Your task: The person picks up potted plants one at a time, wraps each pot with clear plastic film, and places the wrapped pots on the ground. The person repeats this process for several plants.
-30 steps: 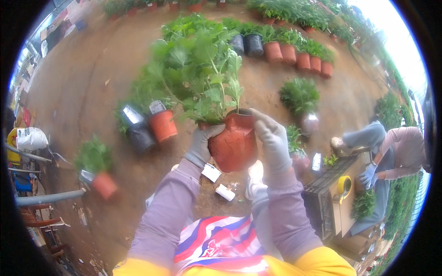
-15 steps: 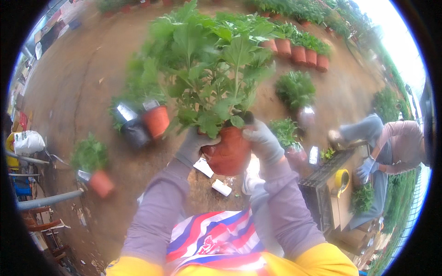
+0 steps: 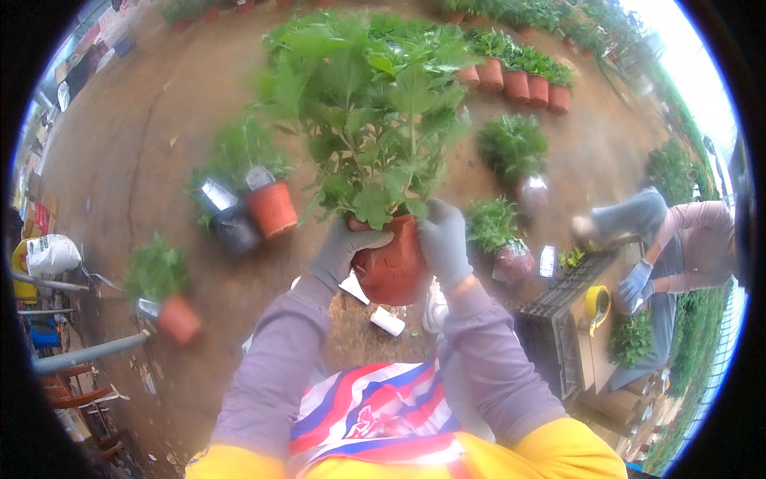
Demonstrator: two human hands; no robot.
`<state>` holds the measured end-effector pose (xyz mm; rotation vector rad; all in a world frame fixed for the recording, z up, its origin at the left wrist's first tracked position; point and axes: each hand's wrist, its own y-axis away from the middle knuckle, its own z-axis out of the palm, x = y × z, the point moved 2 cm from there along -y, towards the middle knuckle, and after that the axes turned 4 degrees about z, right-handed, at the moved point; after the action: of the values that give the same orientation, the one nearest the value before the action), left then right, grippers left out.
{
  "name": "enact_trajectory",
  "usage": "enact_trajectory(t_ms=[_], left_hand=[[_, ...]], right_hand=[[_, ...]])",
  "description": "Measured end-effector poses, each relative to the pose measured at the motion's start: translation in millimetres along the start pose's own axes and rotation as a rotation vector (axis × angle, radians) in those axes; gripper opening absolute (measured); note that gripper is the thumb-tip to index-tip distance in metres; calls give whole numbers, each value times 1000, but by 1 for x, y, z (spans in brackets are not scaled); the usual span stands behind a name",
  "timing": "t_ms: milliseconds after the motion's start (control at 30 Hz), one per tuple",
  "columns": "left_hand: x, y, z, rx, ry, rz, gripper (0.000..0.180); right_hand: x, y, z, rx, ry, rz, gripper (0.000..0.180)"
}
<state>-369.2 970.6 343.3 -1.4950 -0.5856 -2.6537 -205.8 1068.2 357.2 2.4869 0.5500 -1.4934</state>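
While the left hand (image 3: 341, 249), in a matte grey glove, grips the rim of a creased, rounded terracotta-coloured pot (image 3: 392, 275) with its thumb across the front, the gloved right hand (image 3: 444, 241) clasps the opposite side; the pot is at mid-frame, its bushy plant (image 3: 371, 136) spreading lobed leaves above. Left of centre, an orange-red pot (image 3: 274, 209) tilts beside a black pot (image 3: 236, 231). Toward the lower right, a yellow tape roll (image 3: 591, 302) lies on cardboard (image 3: 586, 351) at a slatted black crate (image 3: 544, 343). Smudged brown ground (image 3: 152, 184) reaches potted plants (image 3: 516, 84) along the top.
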Motion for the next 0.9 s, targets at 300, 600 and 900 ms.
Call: enact_trajectory(t_ms=[300, 600, 900], left_hand=[[-23, -14, -1, 27, 354, -65, 51], [-13, -13, 5, -61, 302, -39, 55], [2, -2, -9, -187, 250, 181, 49]], right_hand=[[-24, 1, 7, 55, -251, -14, 35], [-37, 1, -9, 15, 24, -22, 32], [-72, 8, -1, -65, 52, -72, 35]])
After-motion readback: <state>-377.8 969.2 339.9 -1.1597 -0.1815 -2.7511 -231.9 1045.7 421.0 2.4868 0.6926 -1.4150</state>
